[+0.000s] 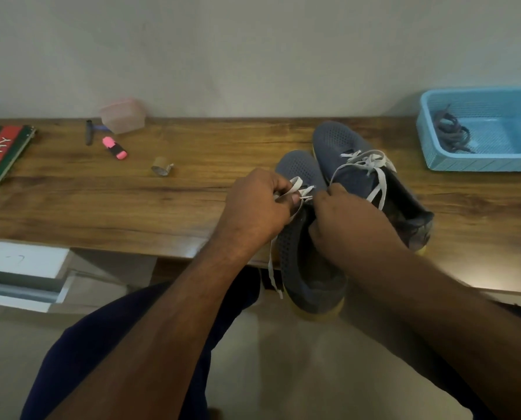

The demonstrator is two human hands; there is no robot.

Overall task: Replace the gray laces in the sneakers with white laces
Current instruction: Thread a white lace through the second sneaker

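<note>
A person seated at a long wood-grain bench threads a flat white lace through the near dark blue-gray mesh sneaker with a yellowish sole, which overhangs the bench's front edge. The left hand pinches a loop of the lace with fingers curled, a loose end trailing down past the edge; the right hand is curled at the sneaker's eyelets, though whether it pinches lace or the upper cannot be told. The second matching mesh sneaker, just behind toward the back edge, already carries a white lace, loosely crossed and untied. The removed gray laces lie bundled in a light blue plastic basket at the bench's back right corner. The job appears well along, with only the lower eyelets of the near sneaker laced; the next move likely calls for pulling the slack even and feeding the tip through the next eyelet. Toward the left end lie a red-and-green book, a pink highlighter, a dark pen-like tool, a translucent pink plastic box and a small tape roll. A plain pale wall rises behind; white drawers sit below left.
</note>
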